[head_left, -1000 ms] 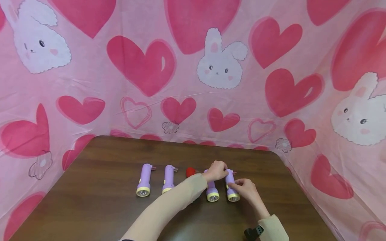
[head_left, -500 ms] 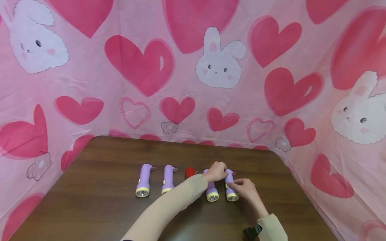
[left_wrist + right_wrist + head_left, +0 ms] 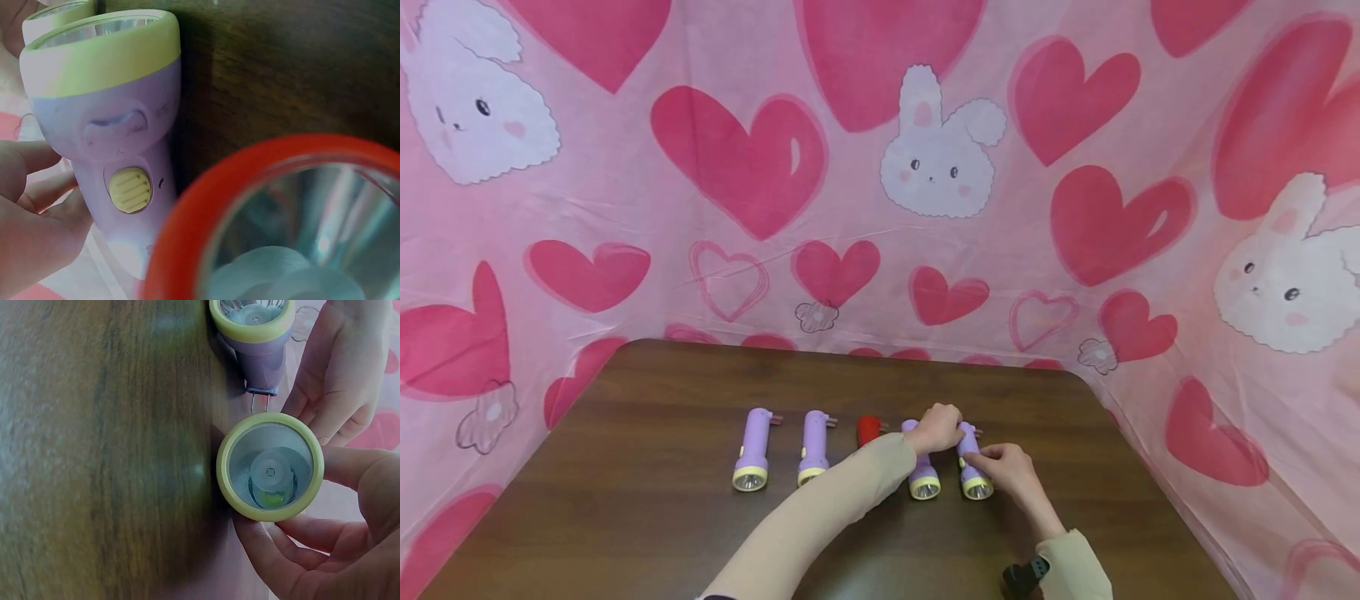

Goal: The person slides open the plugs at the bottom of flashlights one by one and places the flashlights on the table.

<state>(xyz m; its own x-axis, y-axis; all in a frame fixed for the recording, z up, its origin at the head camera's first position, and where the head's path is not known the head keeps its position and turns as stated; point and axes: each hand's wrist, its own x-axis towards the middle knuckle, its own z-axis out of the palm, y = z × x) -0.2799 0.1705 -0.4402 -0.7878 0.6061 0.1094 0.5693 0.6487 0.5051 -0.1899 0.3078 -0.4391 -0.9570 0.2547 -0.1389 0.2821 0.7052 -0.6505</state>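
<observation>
Near the right end of a row of flashlights, both hands are at the rightmost purple flashlight [image 3: 969,462], which has a yellow rim. My right hand [image 3: 1011,469] holds its body; in the right wrist view, thumb and fingers curl round it behind the yellow-rimmed lens [image 3: 270,467]. Reaching across, my left hand [image 3: 937,427] has its fingers at the tail end, beside the small plug prongs. Under the left wrist lies another purple flashlight [image 3: 924,479], large in the left wrist view with its ribbed yellow switch [image 3: 130,190].
A red flashlight [image 3: 868,429] is partly covered by the left sleeve [image 3: 827,517]. Two more purple flashlights stand further left, the outer one [image 3: 754,450] in full view and the inner one [image 3: 814,442] partly hidden. A patterned pink cloth [image 3: 850,192] surrounds the brown table [image 3: 625,500].
The head view has shifted slightly, moving the scene a little leftward. Both hands stay at the rightmost flashlight with hardly any movement.
</observation>
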